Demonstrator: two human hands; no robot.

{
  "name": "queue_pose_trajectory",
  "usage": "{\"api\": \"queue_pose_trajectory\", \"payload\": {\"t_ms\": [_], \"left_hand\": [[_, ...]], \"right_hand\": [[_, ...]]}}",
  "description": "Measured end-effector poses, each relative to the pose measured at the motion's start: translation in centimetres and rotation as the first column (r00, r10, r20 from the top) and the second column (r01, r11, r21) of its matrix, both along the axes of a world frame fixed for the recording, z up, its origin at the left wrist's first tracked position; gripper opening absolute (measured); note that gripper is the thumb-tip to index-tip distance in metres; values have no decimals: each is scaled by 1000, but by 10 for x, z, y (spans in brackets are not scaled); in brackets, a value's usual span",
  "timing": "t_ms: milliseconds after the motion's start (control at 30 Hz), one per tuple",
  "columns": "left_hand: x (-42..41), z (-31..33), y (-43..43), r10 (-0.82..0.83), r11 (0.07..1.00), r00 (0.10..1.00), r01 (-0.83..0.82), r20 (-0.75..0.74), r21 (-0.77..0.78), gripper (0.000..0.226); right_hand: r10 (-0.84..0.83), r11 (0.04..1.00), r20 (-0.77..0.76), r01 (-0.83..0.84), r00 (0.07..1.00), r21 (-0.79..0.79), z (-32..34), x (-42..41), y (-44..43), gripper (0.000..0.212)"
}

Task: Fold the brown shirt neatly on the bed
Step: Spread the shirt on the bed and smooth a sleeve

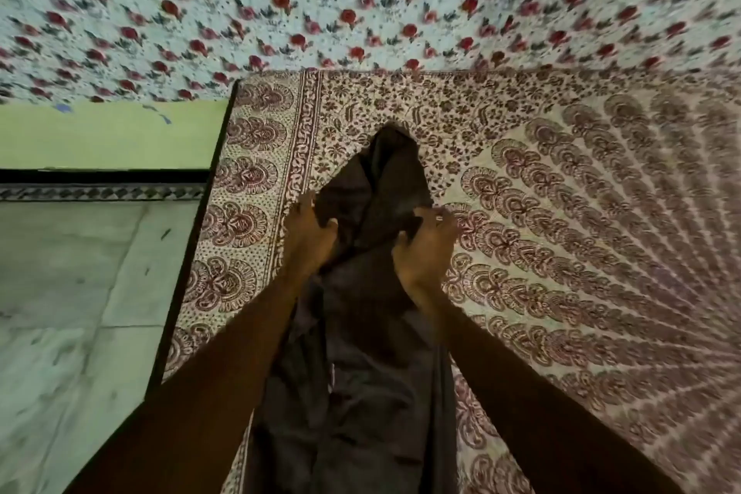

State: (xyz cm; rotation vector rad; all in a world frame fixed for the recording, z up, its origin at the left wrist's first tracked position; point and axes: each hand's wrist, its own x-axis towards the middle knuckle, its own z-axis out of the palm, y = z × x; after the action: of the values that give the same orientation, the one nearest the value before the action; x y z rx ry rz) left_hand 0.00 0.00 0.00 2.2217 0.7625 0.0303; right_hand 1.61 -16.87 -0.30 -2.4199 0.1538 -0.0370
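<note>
The brown shirt (361, 333) lies bunched in a long, narrow strip on the bed (561, 213), running from the near edge toward the middle. Its far end (391, 156) rises to a rumpled peak. My left hand (308, 237) grips the shirt's left side with fingers curled into the cloth. My right hand (427, 245) pinches the fabric on the right side, thumb and fingers closed on a fold. Both forearms reach in from the bottom of the view and cover parts of the shirt.
The bed carries a cream cover printed with maroon motifs. Its dark left edge (192, 245) borders a pale tiled floor (72, 313). A curtain with red roses (361, 0) hangs behind the bed, beside a green wall (108, 136).
</note>
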Motion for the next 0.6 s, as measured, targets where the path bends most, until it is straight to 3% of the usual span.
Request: {"api": "queue_pose_trajectory", "payload": {"t_ms": [67, 133, 167, 233, 267, 333, 433, 500, 600], "left_hand": [[19, -12, 5, 37, 997, 994, -44, -107, -67, 82], [36, -17, 11, 88, 979, 975, -122, -205, -162, 87], [41, -15, 12, 114, 941, 973, -171, -200, -293, 78], [47, -11, 11, 145, 779, 975, -219, -171, -588, 50], [48, -7, 8, 151, 744, 977, -212, -150, -633, 42], [48, -3, 5, 141, 793, 979, -202, -149, -575, 39], [50, 14, -2, 148, 834, 982, -189, -120, -519, 35], [51, 25, -5, 139, 869, 988, -157, -74, -469, 30], [46, 53, -6, 76, 938, 997, -73, -4, -338, 25]], "right_hand": [[-43, 999, -76, 43, 996, -13, -13, 18, 6, 56], [-67, 997, -144, 71, 987, 18, -23, 35, 12, 63], [-73, 996, -146, 79, 987, 39, -24, 40, 15, 63], [-115, 982, -146, 135, 982, 134, -20, 45, 18, 63], [-163, 958, -186, 201, 969, 204, -15, 49, 20, 66], [-237, 889, -385, 359, 892, 283, -7, 58, 19, 71], [-57, 831, -589, 365, 806, 419, 2, 65, 11, 45], [-81, 871, -503, 306, 860, 383, 11, 63, 9, 31], [-207, 906, -280, 292, 937, 307, 41, 44, -1, 28]]}}
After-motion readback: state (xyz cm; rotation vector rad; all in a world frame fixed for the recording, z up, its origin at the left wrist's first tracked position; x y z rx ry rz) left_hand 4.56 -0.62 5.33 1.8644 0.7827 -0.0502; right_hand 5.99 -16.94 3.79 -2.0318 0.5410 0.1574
